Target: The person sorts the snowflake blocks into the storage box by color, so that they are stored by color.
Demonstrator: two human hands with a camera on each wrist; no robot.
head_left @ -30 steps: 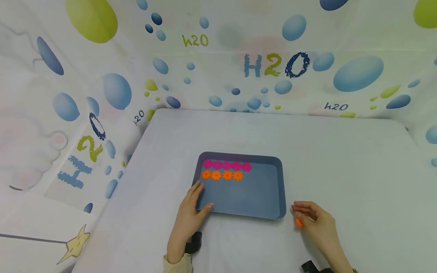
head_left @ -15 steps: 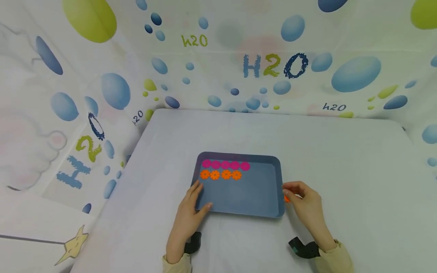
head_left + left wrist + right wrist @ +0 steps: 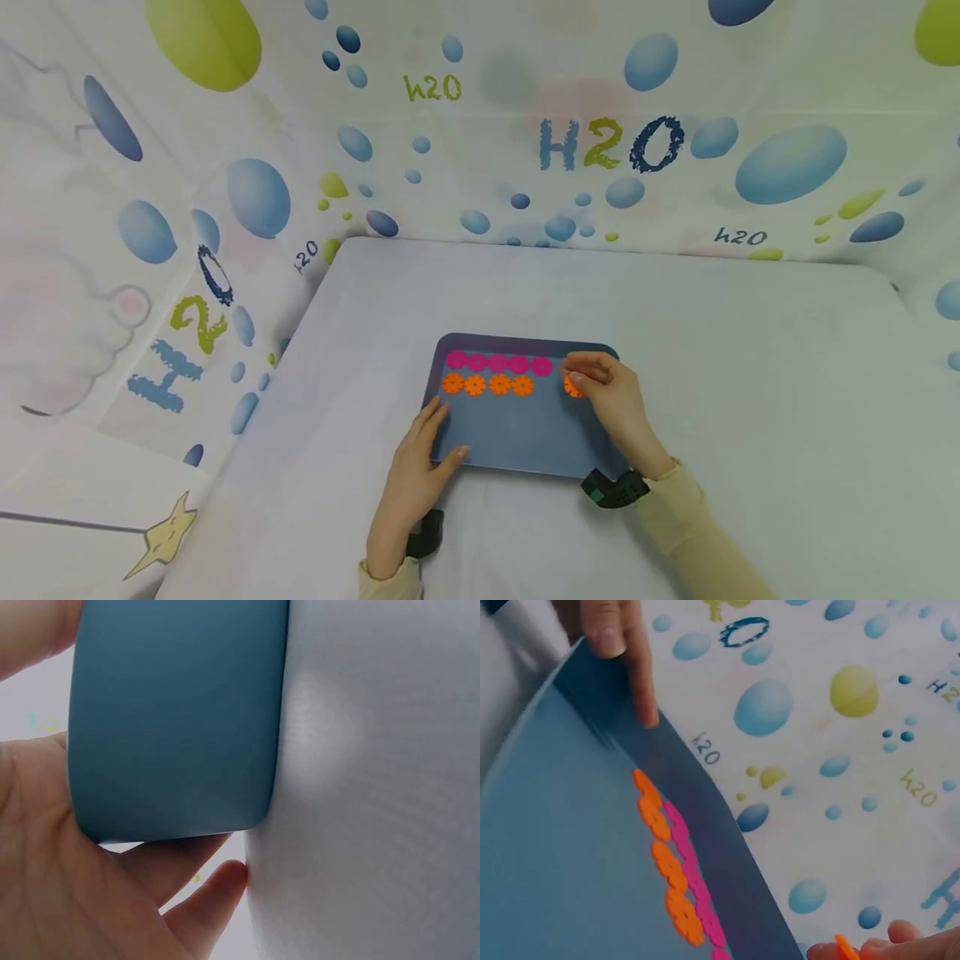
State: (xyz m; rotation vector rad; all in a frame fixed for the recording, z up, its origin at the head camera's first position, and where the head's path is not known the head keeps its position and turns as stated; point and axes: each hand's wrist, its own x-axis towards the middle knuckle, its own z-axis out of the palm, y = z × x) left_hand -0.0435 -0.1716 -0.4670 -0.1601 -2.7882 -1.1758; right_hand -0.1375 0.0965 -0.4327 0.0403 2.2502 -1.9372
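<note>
A blue-grey tray [image 3: 525, 437] lies on the white table. Along its far side runs a row of several pink flower-shaped discs [image 3: 498, 363], with several orange flower-shaped discs [image 3: 475, 385] lined up just nearer. Another orange flower-shaped disc [image 3: 573, 386] is pinched between the thumb and fingers of my right hand [image 3: 618, 404], over the tray's far right part, to the right of both rows. In the right wrist view this pinched disc [image 3: 845, 948] shows edge-on. My left hand [image 3: 414, 467] rests on the tray's near left corner, fingers extended over the left rim and thumb at the near rim.
White cloth covers the table [image 3: 765, 367] around the tray. A patterned backdrop [image 3: 495, 125] with blue and green spots stands behind and on the left. Dark wrist cameras [image 3: 615, 489] sit at both wrists, the right one overlapping the tray's near right corner.
My right hand has moved from beside the tray's right edge, leftward and away from me, over the tray with the orange disc in its fingers. The left hand stays in place.
</note>
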